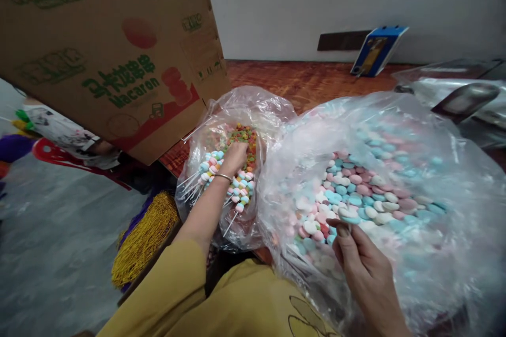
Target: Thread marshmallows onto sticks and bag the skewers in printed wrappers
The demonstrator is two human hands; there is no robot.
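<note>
My left hand [234, 157] reaches into a small clear plastic bag [253, 110] and is closed among small multicoloured candies [245, 139]; several skewers of pastel marshmallows [241, 187] lie under my wrist. My right hand [358, 255] is at the mouth of a large clear bag [454, 253] full of pink, blue and white marshmallows [367, 195], pinching a thin stick with a blue marshmallow [348, 217] at its tip. A thin bracelet circles my left wrist. My sleeve is mustard yellow.
A big cardboard box [110, 47] printed "Macaron" leans at the left over a reddish wooden surface [308, 81]. Gold tassel trim [144, 237] hangs at the lower left. A blue carton [377, 50] stands against the white wall; more plastic wrap [454, 89] lies at the right.
</note>
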